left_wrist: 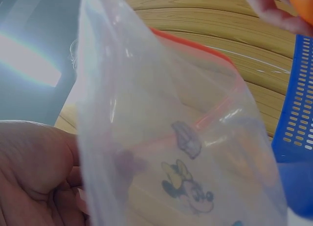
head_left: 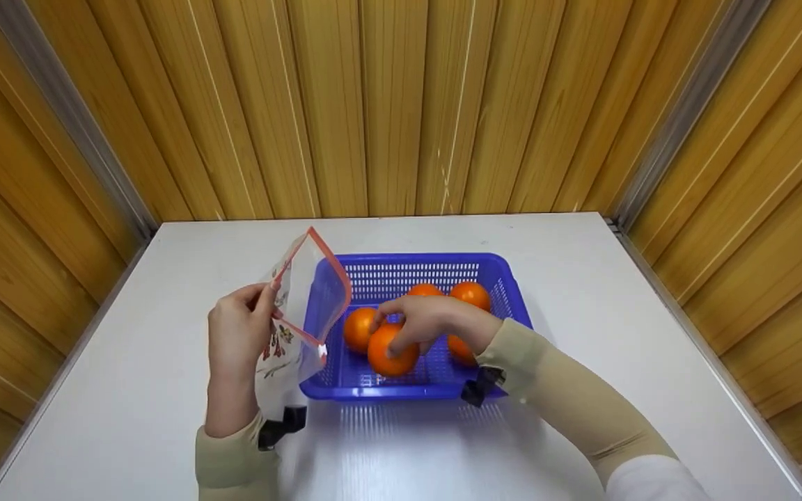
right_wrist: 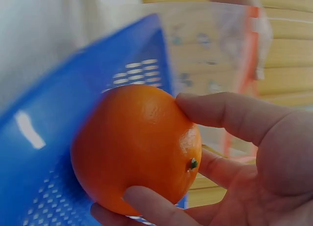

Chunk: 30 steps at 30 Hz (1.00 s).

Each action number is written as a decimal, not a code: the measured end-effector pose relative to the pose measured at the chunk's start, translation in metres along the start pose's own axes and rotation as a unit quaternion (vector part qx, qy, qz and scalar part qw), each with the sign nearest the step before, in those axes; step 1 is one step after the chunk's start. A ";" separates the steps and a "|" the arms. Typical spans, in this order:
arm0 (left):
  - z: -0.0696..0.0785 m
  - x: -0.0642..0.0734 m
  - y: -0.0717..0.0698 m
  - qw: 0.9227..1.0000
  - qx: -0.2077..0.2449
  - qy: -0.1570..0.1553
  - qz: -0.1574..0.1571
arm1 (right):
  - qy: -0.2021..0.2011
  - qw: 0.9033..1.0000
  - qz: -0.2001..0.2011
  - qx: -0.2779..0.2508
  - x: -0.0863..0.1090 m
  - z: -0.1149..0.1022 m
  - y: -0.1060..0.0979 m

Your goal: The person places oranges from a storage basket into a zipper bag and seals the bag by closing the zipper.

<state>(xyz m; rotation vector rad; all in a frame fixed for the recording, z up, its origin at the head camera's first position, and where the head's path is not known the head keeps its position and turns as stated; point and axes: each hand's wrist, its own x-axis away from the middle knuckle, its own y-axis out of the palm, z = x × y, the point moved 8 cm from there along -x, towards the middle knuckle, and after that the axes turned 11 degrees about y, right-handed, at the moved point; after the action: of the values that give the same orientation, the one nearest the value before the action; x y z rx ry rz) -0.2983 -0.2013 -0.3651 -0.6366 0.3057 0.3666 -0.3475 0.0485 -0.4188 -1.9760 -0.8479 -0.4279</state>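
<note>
Head camera high, looking forward-down; left-wrist view close on bag [left_wrist: 171, 138], right close on orange [right_wrist: 134, 147]; both share basket [head_left: 401, 392].

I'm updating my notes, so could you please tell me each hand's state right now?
Left hand: closed, holding the bag near its open edge.
Right hand: closed around an orange.

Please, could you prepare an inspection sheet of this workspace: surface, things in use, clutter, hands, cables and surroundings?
Surface: white table, plain top.
Job's things: blue perforated basket with at least four oranges; clear printed bag with red edging, mouth open, at the basket's left.
Clutter: nothing seen.
Hands: left hand pinches the bag's edge; right hand has its fingers around another orange.
Cables: pale loops in left wrist view, possibly cable; cannot tell.
Surroundings: wood-grain walls, metal corner strips.
</note>
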 end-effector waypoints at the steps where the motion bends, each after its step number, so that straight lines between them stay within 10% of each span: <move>1: 0.000 0.000 0.000 1.000 0.003 0.001 -0.001 | -0.005 1.000 0.000 -0.012 0.002 -0.001 -0.003; 21: 0.001 -0.001 -0.003 1.000 -0.005 0.005 -0.001 | -0.149 0.969 0.037 -0.191 0.038 -0.062 -0.048; 30: -0.002 -0.003 -0.002 0.999 0.034 -0.013 -0.017 | -0.226 0.947 0.117 -0.195 0.033 -0.100 -0.043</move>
<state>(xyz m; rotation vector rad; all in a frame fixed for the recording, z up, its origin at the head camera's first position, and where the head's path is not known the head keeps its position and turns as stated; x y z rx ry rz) -0.3004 -0.2046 -0.3642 -0.5699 0.2811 0.3309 -0.3512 -0.0085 -0.3202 -2.5674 -0.8346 0.0072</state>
